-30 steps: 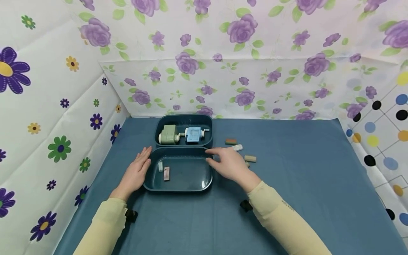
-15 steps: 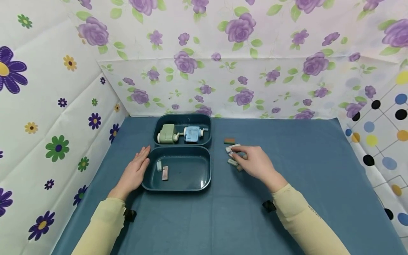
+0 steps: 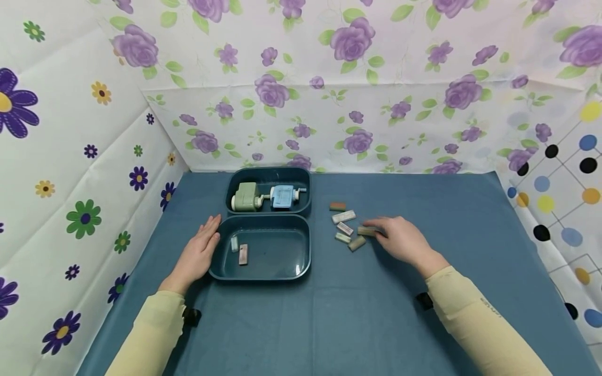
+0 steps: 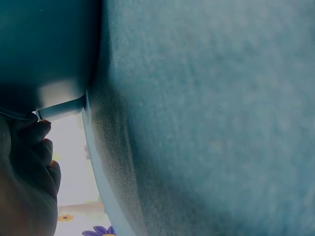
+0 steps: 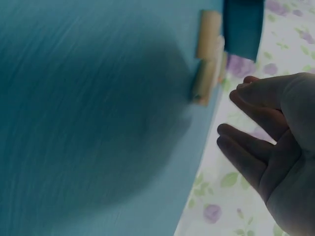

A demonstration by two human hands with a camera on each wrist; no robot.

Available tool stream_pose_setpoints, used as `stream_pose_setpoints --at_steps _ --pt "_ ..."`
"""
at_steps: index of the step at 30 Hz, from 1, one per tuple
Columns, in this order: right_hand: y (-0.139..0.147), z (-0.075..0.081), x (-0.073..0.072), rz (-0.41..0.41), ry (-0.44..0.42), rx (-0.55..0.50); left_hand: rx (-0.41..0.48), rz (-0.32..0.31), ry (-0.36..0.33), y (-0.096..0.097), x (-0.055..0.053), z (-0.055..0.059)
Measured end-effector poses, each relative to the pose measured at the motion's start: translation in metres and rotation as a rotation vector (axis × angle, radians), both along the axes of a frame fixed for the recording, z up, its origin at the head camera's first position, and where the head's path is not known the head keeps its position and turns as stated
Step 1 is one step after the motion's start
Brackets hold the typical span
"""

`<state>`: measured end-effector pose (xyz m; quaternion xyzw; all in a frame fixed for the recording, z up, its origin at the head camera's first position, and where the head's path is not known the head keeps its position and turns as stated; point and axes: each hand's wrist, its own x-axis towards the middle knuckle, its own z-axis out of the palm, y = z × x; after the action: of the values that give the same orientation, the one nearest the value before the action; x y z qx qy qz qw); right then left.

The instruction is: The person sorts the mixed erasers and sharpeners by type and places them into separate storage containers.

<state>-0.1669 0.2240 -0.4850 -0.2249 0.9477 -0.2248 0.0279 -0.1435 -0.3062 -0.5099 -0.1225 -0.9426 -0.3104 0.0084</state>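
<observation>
My left hand rests against the left side of the front dark teal tray, fingers straight along its rim. In the left wrist view, the curled-looking fingers sit beside the tray wall. My right hand reaches in over the table, its fingertips right at a tan block-shaped eraser. The right wrist view shows the right hand's fingers extended, with nothing between them. Left of it lie a white eraser, a small pinkish-white eraser, a pale green eraser and an olive one.
A brown-and-green eraser lies farther back. Two more erasers, pale blue and pink, are in the front tray. The rear tray holds green and blue crank pencil sharpeners. Patterned sheets border the table.
My right hand has moved right, from the front tray's right rim across the erasers to the tan one, uncovering the others. The left hand has stayed at the tray's side.
</observation>
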Motion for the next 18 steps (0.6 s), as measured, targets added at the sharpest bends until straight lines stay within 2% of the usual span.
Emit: stream_pose_setpoints --at_steps 6,18 --pt "0.01 -0.004 -0.006 0.108 0.083 0.087 -0.002 -0.003 0.002 0.0 0.001 0.001" --pt "0.008 -0.003 -0.023 0.291 0.121 0.179 -0.003 -0.004 -0.017 0.0 -0.002 0.001"
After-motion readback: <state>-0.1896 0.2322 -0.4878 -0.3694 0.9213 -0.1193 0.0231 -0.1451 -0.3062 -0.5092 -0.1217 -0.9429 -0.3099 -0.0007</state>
